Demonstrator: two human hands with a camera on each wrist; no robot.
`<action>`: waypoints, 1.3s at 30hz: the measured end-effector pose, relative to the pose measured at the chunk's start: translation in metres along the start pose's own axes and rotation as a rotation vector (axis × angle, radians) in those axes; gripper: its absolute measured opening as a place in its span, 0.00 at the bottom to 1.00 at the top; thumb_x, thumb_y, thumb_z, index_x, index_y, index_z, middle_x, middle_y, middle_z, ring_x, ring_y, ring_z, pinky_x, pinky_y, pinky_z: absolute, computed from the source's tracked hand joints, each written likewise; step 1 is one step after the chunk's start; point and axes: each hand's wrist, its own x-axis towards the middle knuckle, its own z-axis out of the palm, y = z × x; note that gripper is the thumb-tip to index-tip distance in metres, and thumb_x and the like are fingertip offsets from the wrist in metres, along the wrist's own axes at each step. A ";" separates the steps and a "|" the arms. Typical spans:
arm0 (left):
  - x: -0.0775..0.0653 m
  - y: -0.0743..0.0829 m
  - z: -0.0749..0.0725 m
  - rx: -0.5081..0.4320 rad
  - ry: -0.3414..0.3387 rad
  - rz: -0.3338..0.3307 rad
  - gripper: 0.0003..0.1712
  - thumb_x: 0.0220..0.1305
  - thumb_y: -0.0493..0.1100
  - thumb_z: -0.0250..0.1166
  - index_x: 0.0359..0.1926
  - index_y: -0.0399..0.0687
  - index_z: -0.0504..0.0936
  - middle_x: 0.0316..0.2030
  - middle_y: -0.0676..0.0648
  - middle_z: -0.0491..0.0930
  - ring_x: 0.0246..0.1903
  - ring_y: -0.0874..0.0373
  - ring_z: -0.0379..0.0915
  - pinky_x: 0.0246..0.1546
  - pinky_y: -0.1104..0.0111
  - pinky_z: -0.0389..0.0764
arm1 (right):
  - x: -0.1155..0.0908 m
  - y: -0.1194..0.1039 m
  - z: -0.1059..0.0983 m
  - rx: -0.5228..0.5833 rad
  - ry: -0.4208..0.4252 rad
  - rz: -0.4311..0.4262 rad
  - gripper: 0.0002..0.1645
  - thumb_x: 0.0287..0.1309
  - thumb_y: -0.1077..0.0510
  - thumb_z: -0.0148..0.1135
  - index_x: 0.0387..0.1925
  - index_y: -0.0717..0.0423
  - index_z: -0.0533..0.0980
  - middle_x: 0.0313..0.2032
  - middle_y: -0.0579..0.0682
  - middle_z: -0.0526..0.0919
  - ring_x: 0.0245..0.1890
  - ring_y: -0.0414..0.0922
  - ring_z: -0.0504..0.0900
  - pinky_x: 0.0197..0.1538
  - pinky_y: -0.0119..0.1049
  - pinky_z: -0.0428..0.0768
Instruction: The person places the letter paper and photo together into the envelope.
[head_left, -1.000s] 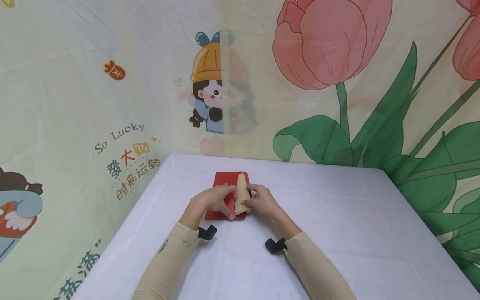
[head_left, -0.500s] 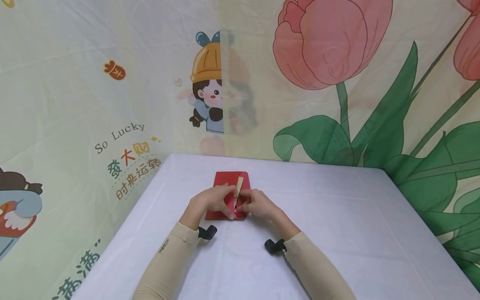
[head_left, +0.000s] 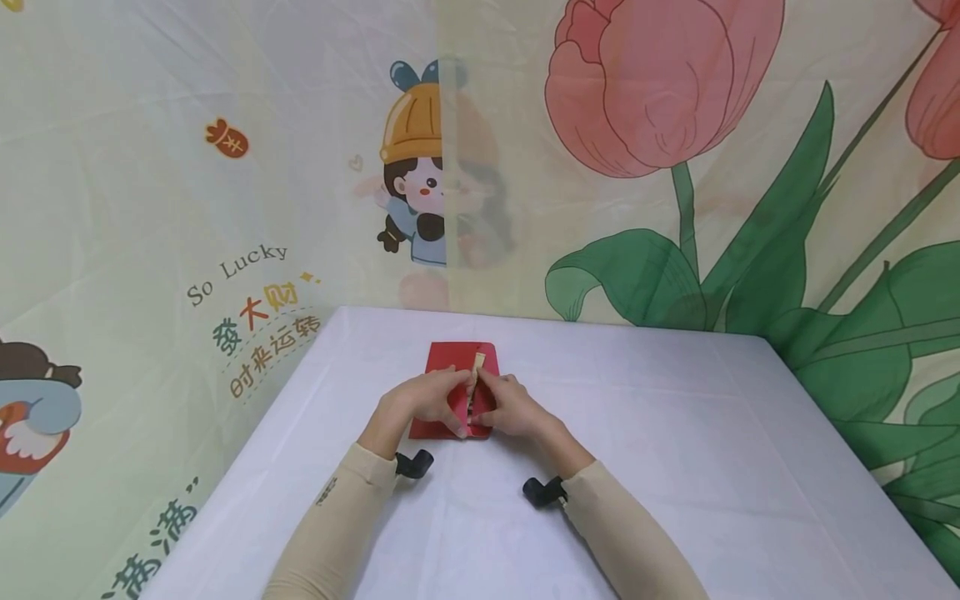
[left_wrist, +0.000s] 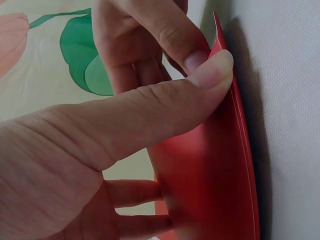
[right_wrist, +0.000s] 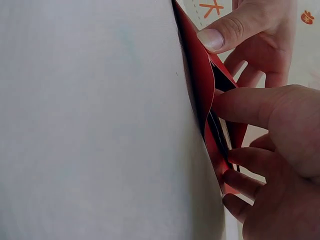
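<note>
A red envelope (head_left: pixel 448 358) lies on the white tabletop, its mouth facing right and parted. My left hand (head_left: pixel 427 396) pinches it, the thumb on the near edge and the fingers farther back. Only a narrow strip of a flat tan piece (head_left: pixel 478 362) shows at the mouth; the rest is hidden inside and behind fingers. My right hand (head_left: pixel 517 407) is at that mouth, its fingers spread along the strip. In the right wrist view the right thumb (right_wrist: pixel 245 106) reaches in at the red edge, and the other fingertips touch the tan and dark edge lower down.
The white table (head_left: pixel 675 433) reaches out to both sides, with a printed cloth backdrop (head_left: pixel 510 250) behind and at the left. Black wrist cameras (head_left: pixel 543 492) stick out from the sleeve cuffs.
The tan piece, broad and held over the envelope a second ago, has gone in at the mouth until a thin strip shows. My right hand has moved left with it; the left hand stays.
</note>
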 end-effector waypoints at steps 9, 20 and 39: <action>0.001 0.000 -0.001 0.011 -0.003 0.046 0.36 0.44 0.55 0.86 0.53 0.61 0.78 0.72 0.46 0.71 0.77 0.44 0.57 0.62 0.41 0.78 | 0.008 -0.003 0.002 0.035 -0.025 0.044 0.67 0.60 0.49 0.75 0.84 0.43 0.38 0.74 0.56 0.65 0.70 0.58 0.62 0.67 0.65 0.71; 0.000 0.002 0.002 0.008 -0.002 0.041 0.36 0.44 0.55 0.86 0.54 0.63 0.78 0.71 0.45 0.71 0.76 0.44 0.58 0.59 0.42 0.81 | 0.011 -0.003 0.001 0.052 -0.041 0.002 0.67 0.62 0.53 0.72 0.84 0.52 0.34 0.80 0.53 0.58 0.77 0.57 0.56 0.78 0.68 0.44; -0.003 0.005 0.003 0.123 0.021 -0.110 0.51 0.52 0.60 0.80 0.75 0.59 0.70 0.76 0.45 0.67 0.74 0.44 0.62 0.64 0.38 0.74 | -0.005 0.005 -0.022 -0.141 0.190 0.105 0.61 0.60 0.44 0.74 0.83 0.53 0.48 0.81 0.54 0.57 0.80 0.57 0.54 0.79 0.64 0.46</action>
